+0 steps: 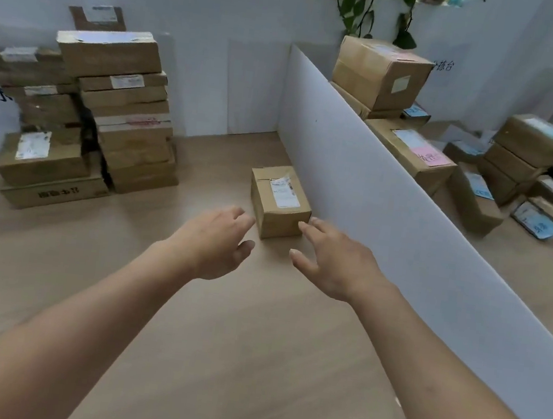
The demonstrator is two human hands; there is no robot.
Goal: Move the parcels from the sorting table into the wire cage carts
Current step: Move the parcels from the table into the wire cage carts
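Cardboard parcel (280, 202) | brown, white label on top | hands: left (216, 242), right (329, 262) spread, holding nothing

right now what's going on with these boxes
A person is reaching with both bare hands toward a small cardboard box that sits alone on the wooden table, right beside a white divider. The left hand and right hand are open, one on each side of it, and neither grips it yet. A pile of boxes waits at the far left, and more boxes lie beyond the divider. No wire cart is in view.
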